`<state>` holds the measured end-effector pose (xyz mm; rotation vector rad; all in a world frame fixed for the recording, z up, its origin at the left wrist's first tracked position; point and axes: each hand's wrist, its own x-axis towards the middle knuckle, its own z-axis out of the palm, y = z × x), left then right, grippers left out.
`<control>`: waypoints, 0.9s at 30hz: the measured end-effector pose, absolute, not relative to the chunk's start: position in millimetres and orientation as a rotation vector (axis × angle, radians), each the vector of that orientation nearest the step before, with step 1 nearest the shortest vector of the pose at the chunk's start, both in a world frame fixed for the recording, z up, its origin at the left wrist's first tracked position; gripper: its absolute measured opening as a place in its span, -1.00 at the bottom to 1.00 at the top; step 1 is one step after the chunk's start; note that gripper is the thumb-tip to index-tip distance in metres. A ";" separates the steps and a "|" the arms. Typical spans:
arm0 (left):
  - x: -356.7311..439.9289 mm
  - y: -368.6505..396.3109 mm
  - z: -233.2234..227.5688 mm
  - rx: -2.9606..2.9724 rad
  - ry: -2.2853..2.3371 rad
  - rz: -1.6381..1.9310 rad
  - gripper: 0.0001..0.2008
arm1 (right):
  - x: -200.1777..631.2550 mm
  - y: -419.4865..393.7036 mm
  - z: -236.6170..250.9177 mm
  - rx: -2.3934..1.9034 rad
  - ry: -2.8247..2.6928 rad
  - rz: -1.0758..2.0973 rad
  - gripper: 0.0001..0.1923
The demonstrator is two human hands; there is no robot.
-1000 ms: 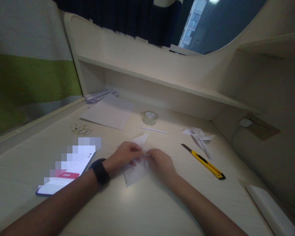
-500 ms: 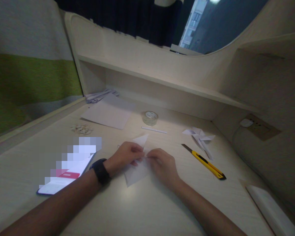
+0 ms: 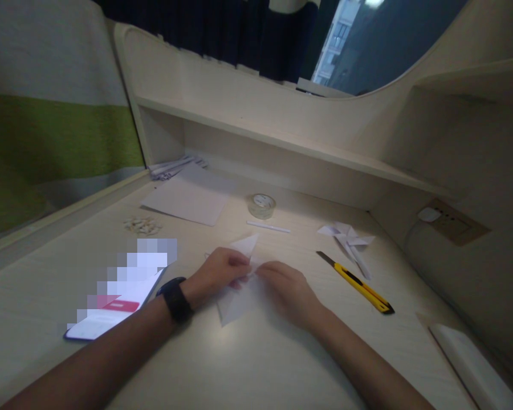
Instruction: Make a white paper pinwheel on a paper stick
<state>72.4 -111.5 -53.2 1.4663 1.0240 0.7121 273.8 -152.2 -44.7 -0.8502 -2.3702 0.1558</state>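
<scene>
Between my hands is a white paper pinwheel (image 3: pixel 235 306), its pointed blades sticking out above and below my fingers. My left hand (image 3: pixel 222 270), with a dark watch on the wrist, is closed with thumb and fingertips pinching the paper near its middle. My right hand (image 3: pixel 288 290) is closed too, slightly blurred, its fingertips at the paper's centre beside the left fingertips. What lies right between the fingertips is too small to make out. Past the hands, a thin white paper stick (image 3: pixel 268 226) lies on the desk.
A yellow utility knife (image 3: pixel 359 287) lies blade out on the right, below a finished paper pinwheel (image 3: pixel 346 236). Behind are a tape roll (image 3: pixel 262 206) and white paper sheets (image 3: pixel 190 193). Small pale pieces (image 3: pixel 142 226) and a lit phone (image 3: pixel 119 299) are on the left.
My right hand has turned slightly, its fingers now flatter and blurred at the paper's centre. My left hand and the paper stay nearly in place.
</scene>
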 end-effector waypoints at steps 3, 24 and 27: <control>72.5 -112.3 -48.8 1.512 1.010 0.701 -0.79 | 276.8 -152.0 -40.7 -0.869 -2.447 0.112 -0.62; 72.5 -113.1 -48.4 1.538 1.067 0.713 -0.82 | 267.2 -148.9 -62.1 -0.814 -2.156 -0.192 -0.74; 72.4 -112.3 -50.1 1.546 1.044 0.712 -0.81 | 265.8 -149.5 -61.3 -0.819 -2.184 -0.256 -0.72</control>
